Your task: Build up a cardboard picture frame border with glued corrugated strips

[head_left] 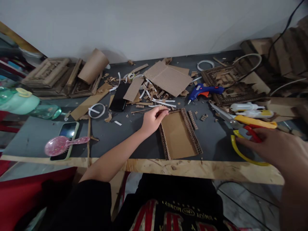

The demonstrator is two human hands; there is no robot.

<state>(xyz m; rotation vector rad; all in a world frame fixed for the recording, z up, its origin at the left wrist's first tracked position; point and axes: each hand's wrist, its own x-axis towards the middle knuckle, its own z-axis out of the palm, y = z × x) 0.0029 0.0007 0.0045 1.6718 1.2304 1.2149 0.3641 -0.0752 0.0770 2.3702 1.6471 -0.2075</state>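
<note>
My left hand (154, 120) is closed in a pinch at the far left corner of a shallow cardboard tray (179, 136). Corrugated strips line the tray's sides, and it lies flat near the table's front edge. Off to the right, my right hand (276, 146) is closed around a red-handled tool (253, 133); its fingers hide much of it. Just beyond are a metal blade (223, 114) and a yellow handle (255, 122). A curved yellow band (240, 154) shows below the fingers. A narrow corrugated strip (192, 120) lies beside the tray.
A blue glue gun (204, 91) rests behind the tray, near corrugated sheets (168, 77) and scraps. Small bottles (247, 106) lie to the right. At left are a pink hairbrush (57, 146) on a phone (67, 131), a cardboard tube (93, 66) and a green bottle (45, 110).
</note>
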